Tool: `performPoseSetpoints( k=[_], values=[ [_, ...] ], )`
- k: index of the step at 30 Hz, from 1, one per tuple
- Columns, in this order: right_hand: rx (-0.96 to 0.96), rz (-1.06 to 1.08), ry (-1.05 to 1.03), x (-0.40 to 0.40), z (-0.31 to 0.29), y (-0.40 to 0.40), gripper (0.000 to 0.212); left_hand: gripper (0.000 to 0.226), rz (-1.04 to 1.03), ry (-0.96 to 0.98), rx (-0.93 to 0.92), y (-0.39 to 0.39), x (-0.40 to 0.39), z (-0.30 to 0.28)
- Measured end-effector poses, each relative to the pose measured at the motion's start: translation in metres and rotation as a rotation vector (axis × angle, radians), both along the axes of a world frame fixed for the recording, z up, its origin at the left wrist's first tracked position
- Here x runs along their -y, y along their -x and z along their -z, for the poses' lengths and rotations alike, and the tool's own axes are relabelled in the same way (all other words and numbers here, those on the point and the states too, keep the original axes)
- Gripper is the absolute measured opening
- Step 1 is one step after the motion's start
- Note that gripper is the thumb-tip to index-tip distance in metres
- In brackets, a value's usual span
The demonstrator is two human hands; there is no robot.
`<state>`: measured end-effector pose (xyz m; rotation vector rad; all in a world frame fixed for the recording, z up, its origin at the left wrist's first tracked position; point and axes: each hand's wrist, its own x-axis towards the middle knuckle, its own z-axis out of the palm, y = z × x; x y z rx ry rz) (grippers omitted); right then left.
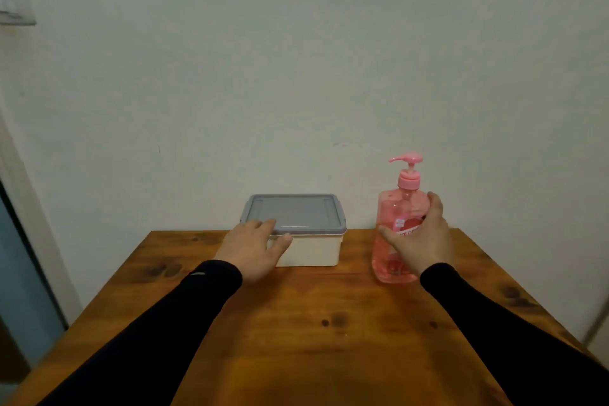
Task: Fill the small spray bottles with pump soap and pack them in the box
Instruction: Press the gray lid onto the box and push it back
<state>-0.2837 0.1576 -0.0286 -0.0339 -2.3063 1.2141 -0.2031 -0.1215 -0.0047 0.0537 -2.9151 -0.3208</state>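
Your left hand [253, 245] lies spread and empty on the near left corner of the lidded box [298, 230]. Your right hand [420, 235] wraps the pump soap [393, 240], upright on the worktop [296, 323]. You're only starting; next, unlid the box. No spray bottles are visible.

Box: the cream plastic box with a grey lid [306, 249] stands on the brown wooden desk [296, 323], far side, centre, by the wall.
Soap: the pink clear pump soap bottle [397, 227] stands upright, right of the box, apart from it.
Left hand [253, 249]: on the box's near left corner.
Right hand [420, 240]: around the bottle's near right side.
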Motion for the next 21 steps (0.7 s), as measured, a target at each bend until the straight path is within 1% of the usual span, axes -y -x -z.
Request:
performPoseSetpoints(
  k=[11,21],
  values=[
    [-0.042,-0.011,0.008,0.038,0.015,0.096,0.106,0.069,0.025,0.024,-0.043,0.081,0.024,0.013],
    [-0.056,-0.028,0.018,0.064,0.022,0.141,0.104,0.068,0.038,0.055,-0.062,0.113,0.042,0.028]
  ],
)
